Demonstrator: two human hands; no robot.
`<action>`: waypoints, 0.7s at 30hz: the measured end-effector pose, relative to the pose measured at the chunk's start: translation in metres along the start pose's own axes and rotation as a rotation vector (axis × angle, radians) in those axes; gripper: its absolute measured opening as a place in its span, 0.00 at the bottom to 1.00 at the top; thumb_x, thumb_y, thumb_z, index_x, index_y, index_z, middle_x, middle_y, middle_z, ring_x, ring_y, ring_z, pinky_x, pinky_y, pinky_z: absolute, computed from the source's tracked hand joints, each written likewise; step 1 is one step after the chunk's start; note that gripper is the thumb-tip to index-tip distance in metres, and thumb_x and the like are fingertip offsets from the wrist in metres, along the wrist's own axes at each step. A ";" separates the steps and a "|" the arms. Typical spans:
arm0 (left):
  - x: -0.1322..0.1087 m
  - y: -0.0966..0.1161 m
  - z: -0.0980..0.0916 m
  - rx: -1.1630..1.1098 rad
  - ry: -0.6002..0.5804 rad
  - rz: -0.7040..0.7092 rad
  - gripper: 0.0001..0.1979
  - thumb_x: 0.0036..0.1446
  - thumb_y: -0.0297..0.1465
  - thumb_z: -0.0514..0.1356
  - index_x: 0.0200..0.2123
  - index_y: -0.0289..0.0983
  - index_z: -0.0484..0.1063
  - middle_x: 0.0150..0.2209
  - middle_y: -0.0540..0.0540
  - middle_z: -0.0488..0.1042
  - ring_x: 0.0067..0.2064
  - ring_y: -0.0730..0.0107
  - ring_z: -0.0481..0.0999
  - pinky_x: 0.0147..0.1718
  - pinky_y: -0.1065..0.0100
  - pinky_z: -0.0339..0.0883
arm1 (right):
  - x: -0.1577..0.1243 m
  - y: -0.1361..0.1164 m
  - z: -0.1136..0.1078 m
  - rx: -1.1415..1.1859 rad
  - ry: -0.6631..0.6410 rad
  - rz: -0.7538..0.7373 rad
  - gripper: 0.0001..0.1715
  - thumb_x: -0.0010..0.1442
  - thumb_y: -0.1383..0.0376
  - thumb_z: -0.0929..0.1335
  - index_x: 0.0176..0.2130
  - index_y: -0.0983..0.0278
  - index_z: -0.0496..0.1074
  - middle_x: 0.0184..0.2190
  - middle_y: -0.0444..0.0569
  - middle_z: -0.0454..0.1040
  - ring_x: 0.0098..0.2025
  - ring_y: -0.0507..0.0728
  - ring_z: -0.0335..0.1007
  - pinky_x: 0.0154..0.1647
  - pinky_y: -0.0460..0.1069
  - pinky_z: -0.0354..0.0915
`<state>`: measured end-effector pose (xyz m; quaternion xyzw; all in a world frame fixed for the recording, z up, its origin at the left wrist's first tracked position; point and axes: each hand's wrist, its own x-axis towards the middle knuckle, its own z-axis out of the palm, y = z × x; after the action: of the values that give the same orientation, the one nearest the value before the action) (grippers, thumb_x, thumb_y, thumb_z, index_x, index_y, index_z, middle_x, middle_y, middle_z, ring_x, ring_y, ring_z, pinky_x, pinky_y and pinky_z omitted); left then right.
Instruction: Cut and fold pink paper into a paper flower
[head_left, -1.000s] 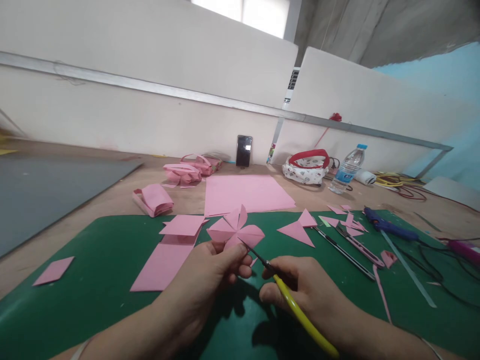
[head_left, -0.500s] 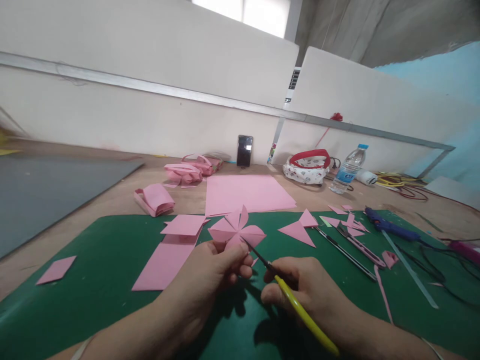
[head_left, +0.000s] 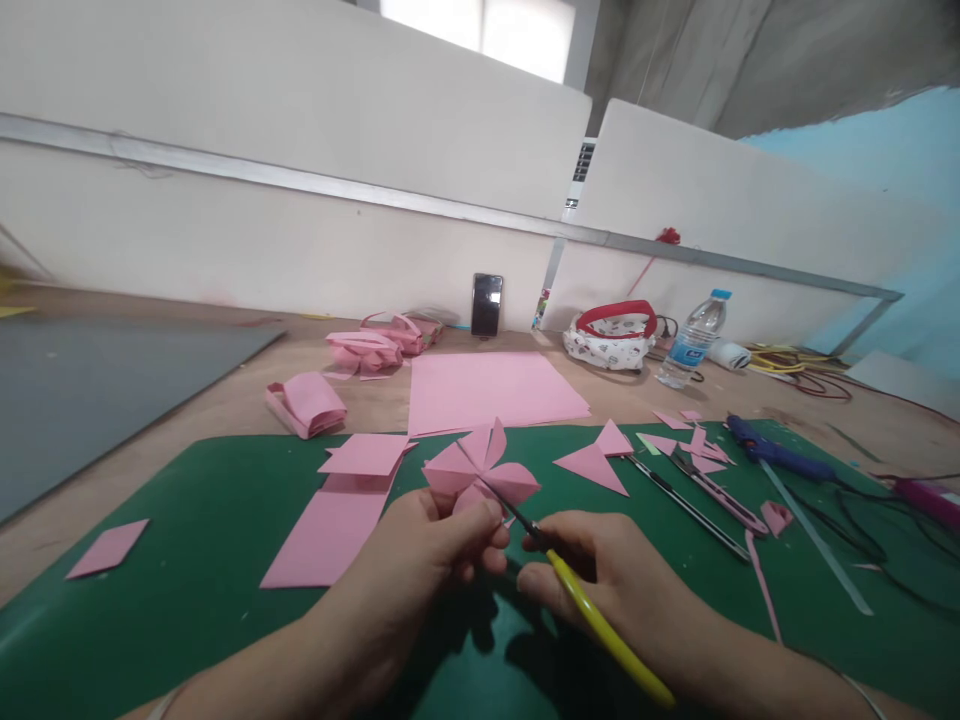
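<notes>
A pink paper flower [head_left: 515, 481] with pointed, folded petals is pinched between the thumb and fingers of my left hand [head_left: 450, 535]. My right hand [head_left: 592, 565] is closed around a pair of scissors with yellow handles [head_left: 604, 625]. Their dark blades [head_left: 512, 510] reach up and left to the flower's centre, just above my left thumb. Whether the blades are parted cannot be made out. Both hands are above the green cutting mat [head_left: 202, 540]. Left of my hands lie a folded pink sheet [head_left: 322, 540] and a small pink square [head_left: 109, 548].
Pink paper scraps [head_left: 596, 468], a pen [head_left: 686, 505], a pink utility knife [head_left: 724, 495] and a blue glue gun [head_left: 780, 455] lie on the right. Behind are pink sheets [head_left: 495, 390], paper bundles [head_left: 307, 402], a phone [head_left: 487, 304], a pouch [head_left: 611, 345] and a water bottle [head_left: 690, 345].
The flower has turned slightly and shifted a little to the right in my left hand. The scissors stay at its centre, and my right hand has barely moved.
</notes>
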<state>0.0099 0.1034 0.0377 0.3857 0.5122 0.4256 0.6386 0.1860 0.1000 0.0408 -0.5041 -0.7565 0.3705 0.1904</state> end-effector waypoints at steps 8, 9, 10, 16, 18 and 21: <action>-0.003 0.001 0.002 0.072 -0.048 -0.001 0.09 0.49 0.34 0.62 0.22 0.35 0.73 0.22 0.48 0.74 0.24 0.75 0.68 0.22 0.76 0.56 | -0.002 0.005 0.008 0.034 0.024 -0.013 0.08 0.51 0.73 0.65 0.33 0.67 0.72 0.26 0.43 0.69 0.26 0.50 0.57 0.25 0.43 0.54; -0.003 0.001 0.002 0.081 -0.050 0.000 0.10 0.49 0.35 0.62 0.22 0.35 0.73 0.22 0.48 0.74 0.24 0.75 0.68 0.22 0.75 0.56 | -0.002 0.005 0.008 0.044 0.021 -0.010 0.09 0.50 0.73 0.65 0.34 0.67 0.72 0.26 0.44 0.70 0.26 0.50 0.57 0.26 0.43 0.54; -0.003 0.001 0.002 0.089 -0.047 0.000 0.10 0.49 0.35 0.62 0.22 0.35 0.73 0.22 0.48 0.74 0.24 0.76 0.68 0.22 0.75 0.56 | -0.002 0.005 0.008 0.051 0.019 -0.007 0.10 0.49 0.74 0.64 0.33 0.67 0.73 0.26 0.43 0.70 0.26 0.50 0.57 0.25 0.43 0.54; -0.004 0.001 0.004 0.093 -0.033 0.016 0.11 0.47 0.37 0.63 0.22 0.34 0.74 0.22 0.47 0.74 0.24 0.73 0.68 0.22 0.73 0.56 | -0.002 0.006 0.008 0.041 0.049 0.024 0.11 0.45 0.74 0.64 0.29 0.67 0.73 0.24 0.41 0.67 0.24 0.49 0.53 0.24 0.43 0.53; -0.005 0.001 0.004 0.101 -0.032 0.015 0.11 0.47 0.37 0.63 0.21 0.35 0.74 0.22 0.47 0.74 0.24 0.73 0.68 0.23 0.72 0.56 | -0.002 0.007 0.009 0.027 0.064 0.018 0.10 0.44 0.74 0.64 0.29 0.67 0.73 0.23 0.40 0.65 0.24 0.49 0.51 0.24 0.43 0.52; -0.006 0.000 0.004 0.095 -0.019 0.015 0.11 0.48 0.36 0.62 0.21 0.35 0.73 0.22 0.48 0.74 0.24 0.73 0.68 0.23 0.72 0.56 | 0.000 0.008 0.009 0.021 0.057 0.019 0.10 0.45 0.73 0.64 0.29 0.66 0.74 0.21 0.39 0.62 0.23 0.49 0.50 0.22 0.43 0.50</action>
<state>0.0136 0.0974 0.0404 0.4233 0.5227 0.4019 0.6213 0.1853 0.0982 0.0287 -0.5196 -0.7419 0.3659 0.2137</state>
